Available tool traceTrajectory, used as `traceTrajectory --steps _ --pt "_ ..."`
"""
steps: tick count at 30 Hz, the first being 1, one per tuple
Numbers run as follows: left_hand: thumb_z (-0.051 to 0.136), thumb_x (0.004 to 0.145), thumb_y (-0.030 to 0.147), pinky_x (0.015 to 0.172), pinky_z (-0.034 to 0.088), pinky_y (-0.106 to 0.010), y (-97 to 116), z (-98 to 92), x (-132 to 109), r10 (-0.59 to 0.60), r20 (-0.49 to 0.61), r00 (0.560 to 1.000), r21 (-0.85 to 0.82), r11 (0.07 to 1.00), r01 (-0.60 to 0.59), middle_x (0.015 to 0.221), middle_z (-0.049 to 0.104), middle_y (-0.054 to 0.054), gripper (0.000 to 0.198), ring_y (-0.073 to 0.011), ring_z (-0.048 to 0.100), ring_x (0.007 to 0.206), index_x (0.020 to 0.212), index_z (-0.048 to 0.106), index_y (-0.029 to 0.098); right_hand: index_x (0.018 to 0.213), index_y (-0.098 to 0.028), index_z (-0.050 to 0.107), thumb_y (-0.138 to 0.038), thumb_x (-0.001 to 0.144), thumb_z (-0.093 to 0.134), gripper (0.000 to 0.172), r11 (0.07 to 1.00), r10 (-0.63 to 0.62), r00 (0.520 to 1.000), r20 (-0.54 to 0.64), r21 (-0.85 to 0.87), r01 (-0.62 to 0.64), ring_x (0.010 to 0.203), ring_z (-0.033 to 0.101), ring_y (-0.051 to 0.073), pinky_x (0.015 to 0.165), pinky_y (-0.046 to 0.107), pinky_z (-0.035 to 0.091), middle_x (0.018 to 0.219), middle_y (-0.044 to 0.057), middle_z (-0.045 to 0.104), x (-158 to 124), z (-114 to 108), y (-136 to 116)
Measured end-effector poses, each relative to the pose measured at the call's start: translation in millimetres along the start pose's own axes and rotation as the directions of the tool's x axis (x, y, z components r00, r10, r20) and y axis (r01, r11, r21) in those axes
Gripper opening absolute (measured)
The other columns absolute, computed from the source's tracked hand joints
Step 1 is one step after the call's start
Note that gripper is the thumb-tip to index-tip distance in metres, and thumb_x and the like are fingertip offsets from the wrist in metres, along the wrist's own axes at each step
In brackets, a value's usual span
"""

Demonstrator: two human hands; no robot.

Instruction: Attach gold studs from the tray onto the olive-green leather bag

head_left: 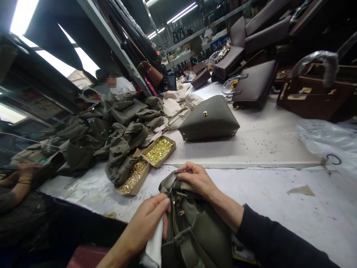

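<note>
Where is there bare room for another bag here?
Mostly bare: the white tabletop between the right hand and flat beige scrap, and the raised white section between the gold-clasped grey-green bag and crumpled clear plastic. Crowded: left, with heaped olive bags and cardboard trays of gold pieces; back right, with dark brown leathery bags; nearest, the held olive bag.

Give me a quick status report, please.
Left grip, right grip: both holding soft olive-green zippered bag. Brown cardboard box of yellow-gold pieces beyond, not in the way.
</note>
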State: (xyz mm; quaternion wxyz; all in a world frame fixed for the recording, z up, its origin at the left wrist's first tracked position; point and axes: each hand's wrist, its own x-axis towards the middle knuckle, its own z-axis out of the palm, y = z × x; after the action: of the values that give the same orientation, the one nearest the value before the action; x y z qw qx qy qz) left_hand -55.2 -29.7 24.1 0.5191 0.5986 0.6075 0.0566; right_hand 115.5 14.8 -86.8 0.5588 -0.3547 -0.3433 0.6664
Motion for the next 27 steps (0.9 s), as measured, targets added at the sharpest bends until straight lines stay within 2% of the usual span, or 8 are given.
traceTrajectory --steps 5,9,14,21,27 --pt "0.049 0.08 0.073 0.034 0.036 -0.019 6 0.8 4 -0.116 0.11 0.987 -0.049 0.991 0.122 0.051 0.065 -0.002 0.051 -0.0155 0.054 0.036 0.085 0.047 0.022 0.087 -0.019 0.067 -0.032 0.071 0.078 0.023 0.999 -0.037 0.999 0.013 0.012 0.036 0.066 0.058 0.013 0.065 0.026 0.042 0.075 -0.002 0.068 -2 1 0" --pt "0.048 0.081 0.071 0.033 0.037 -0.018 5 2.4 5 -0.116 0.072 0.991 -0.039 0.992 0.119 0.049 0.064 -0.001 0.05 -0.0146 0.054 0.034 0.086 0.046 0.022 0.087 -0.019 0.068 -0.032 0.071 0.078 0.023 0.999 -0.039 0.999 0.008 0.018 0.039 0.066 0.058 0.013 0.065 0.026 0.042 0.075 -0.002 0.068 -2 1 1" --pt "0.048 0.082 0.069 0.031 0.035 -0.017 0 2.7 7 -0.113 0.075 0.991 -0.063 0.991 0.118 0.046 0.063 -0.002 0.048 -0.0137 0.052 0.031 0.086 0.047 0.021 0.087 -0.018 0.068 -0.034 0.069 0.079 0.027 0.999 -0.01 1.0 0.005 0.031 0.01 0.066 0.058 0.014 0.065 0.026 0.042 0.075 -0.001 0.07 -1 1 -1" --pt "0.057 0.076 0.072 0.03 0.031 -0.016 -5 8.4 6 -0.149 0.015 0.989 -0.157 0.976 0.149 0.043 0.061 -0.001 0.053 -0.0132 0.049 0.029 0.085 0.051 0.02 0.086 -0.019 0.069 -0.033 0.069 0.077 0.023 0.999 -0.043 0.999 -0.012 -0.003 0.043 0.066 0.058 0.014 0.065 0.026 0.041 0.075 -0.001 0.07 -1 2 0" --pt "0.058 0.072 0.074 0.03 0.029 -0.017 -7 11.4 5 -0.135 -0.065 0.989 -0.156 0.98 0.124 0.043 0.06 0.0 0.056 -0.0128 0.048 0.03 0.085 0.052 0.02 0.086 -0.019 0.069 -0.033 0.07 0.076 0.022 0.999 -0.049 0.999 -0.017 -0.022 0.048 0.065 0.058 0.014 0.064 0.026 0.041 0.074 -0.002 0.069 -2 3 -1"
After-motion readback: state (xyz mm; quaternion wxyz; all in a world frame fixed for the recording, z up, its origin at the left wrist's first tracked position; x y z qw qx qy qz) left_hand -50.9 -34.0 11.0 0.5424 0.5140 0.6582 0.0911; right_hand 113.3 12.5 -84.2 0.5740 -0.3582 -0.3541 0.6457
